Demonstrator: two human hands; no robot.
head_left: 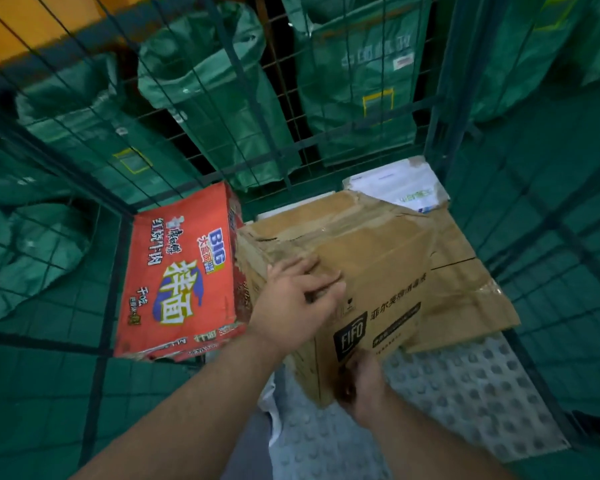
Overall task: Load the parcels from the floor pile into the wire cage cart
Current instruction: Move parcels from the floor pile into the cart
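Cart: green wire cage cart (442,98), studded grey floor.
Sacks: green fabric mail sacks (205,81), far, outside mesh.
Box: creased brown cardboard box (388,258), inside cart, centre-right.
Carton: red printed noodle carton (177,271), touching its left.
Parcel: white flat parcel (395,188), far right corner.
Left hand (291,299): fingers spread, pressing box top.
Right hand (361,382): curled round box's near bottom corner.

We see 5 big green sacks. The middle sack (201,98) looks soft and wrinkly. The right sack (357,81) has a white label and a yellow square on it. The left sack (80,119) has a yellow square too. The low sack (32,258) lies far left. The far sack (527,53) is up on the right. An orange thing (25,26) fills the top left corner. The floor (32,393) is green.
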